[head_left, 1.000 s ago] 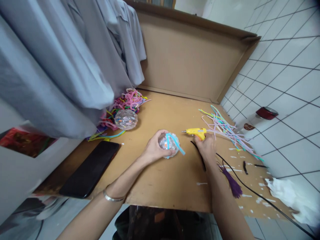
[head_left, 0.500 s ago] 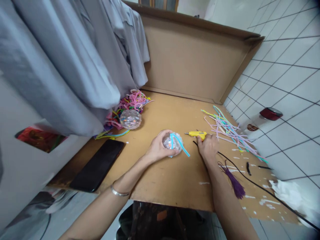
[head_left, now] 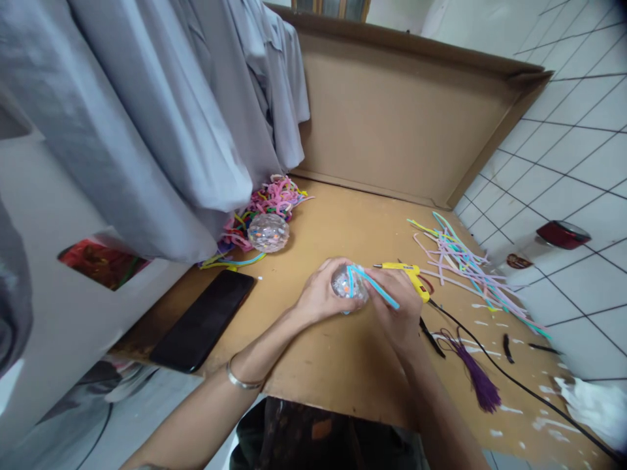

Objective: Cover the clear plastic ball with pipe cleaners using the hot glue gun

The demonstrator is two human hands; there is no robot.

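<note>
Fingers of the left hand are curled round the clear ball, presumably for steadiness; whether the blue pipe cleaner is pinched by the right hand is unclear

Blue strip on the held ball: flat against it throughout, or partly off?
Partly off: one length of the blue strip lies along the ball, but its free end juts beyond, in front of the right hand.

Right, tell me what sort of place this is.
Probably a makeshift craft spot, perhaps in a home: a yellow glue gun and loose coloured strips are on a brown tabletop, with grey clothes hanging beside it.
</note>
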